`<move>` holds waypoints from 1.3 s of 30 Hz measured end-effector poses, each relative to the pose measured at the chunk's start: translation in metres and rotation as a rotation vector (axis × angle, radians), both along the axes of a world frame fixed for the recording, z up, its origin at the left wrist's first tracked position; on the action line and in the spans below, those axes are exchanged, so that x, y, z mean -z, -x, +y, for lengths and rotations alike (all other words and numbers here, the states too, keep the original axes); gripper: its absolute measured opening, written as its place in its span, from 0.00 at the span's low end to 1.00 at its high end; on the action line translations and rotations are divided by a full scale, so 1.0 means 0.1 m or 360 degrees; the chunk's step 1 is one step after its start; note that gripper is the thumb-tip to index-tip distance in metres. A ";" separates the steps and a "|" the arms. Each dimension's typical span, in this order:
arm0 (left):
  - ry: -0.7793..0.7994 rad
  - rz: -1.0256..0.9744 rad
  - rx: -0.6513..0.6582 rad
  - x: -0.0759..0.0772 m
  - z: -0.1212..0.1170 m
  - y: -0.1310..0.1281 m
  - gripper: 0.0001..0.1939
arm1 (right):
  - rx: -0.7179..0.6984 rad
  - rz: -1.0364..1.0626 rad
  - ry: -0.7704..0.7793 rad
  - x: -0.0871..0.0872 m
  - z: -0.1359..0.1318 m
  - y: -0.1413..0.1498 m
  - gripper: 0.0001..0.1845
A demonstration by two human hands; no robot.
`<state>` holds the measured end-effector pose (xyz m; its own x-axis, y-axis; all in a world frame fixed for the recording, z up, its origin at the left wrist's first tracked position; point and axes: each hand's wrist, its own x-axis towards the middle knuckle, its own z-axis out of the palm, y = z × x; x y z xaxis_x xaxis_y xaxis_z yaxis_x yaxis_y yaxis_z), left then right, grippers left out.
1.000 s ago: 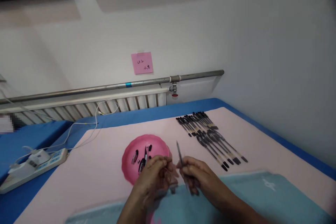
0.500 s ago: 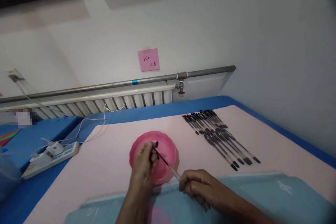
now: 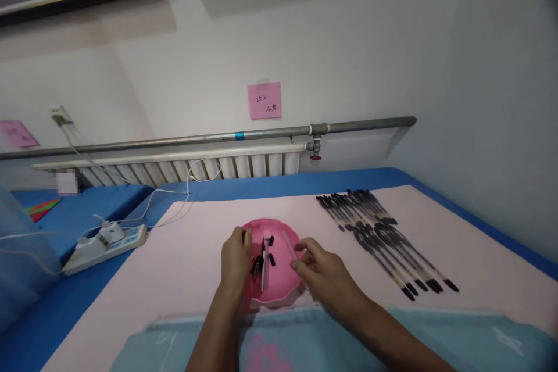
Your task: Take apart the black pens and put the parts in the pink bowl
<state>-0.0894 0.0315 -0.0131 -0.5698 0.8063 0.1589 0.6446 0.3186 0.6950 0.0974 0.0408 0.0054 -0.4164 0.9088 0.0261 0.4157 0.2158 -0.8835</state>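
A scalloped pink bowl [image 3: 283,289] stands before me with loose pen parts in it. Among them are black pen caps [image 3: 272,260], a pale slender tube [image 3: 264,270] and some dark pieces near the left side. My left hand [image 3: 235,261] is closed at the bowl's left rim, thumb and fingers seeming to grip it. At the right side of the bowl, my right hand [image 3: 320,270] pinches a clear pen barrel [image 3: 289,244] that slants up over the bowl's inside. Rows of black-capped pens [image 3: 387,253] lie to the right.
Pale pink paper [image 3: 174,261] covers the blue table [image 3: 279,185]. Teal cloth with a pink print [image 3: 349,331] lies along the near edge. A white power strip [image 3: 107,250] with plugs and cables sits at left. A radiator [image 3: 244,165] and pipe run along the wall.
The pen spanning both hands is no longer between them. My right hand moved up to the bowl with a clear barrel; my left hand shifted to the rim. The view turned slightly left.
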 end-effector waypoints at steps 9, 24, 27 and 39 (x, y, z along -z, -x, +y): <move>0.0202 0.0202 0.0155 0.05 0.03 -0.02 0.17 | -0.0029 -0.0596 -0.0547 -0.01 0.03 -0.11 0.09; 0.0512 0.0552 0.0320 -0.02 -0.11 -0.14 0.16 | 0.0386 -0.1618 -0.0390 0.16 0.42 -1.14 0.11; 0.0490 0.0611 0.0391 -0.05 -0.08 -0.24 0.15 | 0.0375 -0.1641 -0.0345 0.13 0.41 -1.11 0.11; 0.0790 0.0580 0.0404 -0.03 0.07 -0.64 0.16 | 0.0352 -0.1639 -0.0317 0.11 0.40 -1.08 0.11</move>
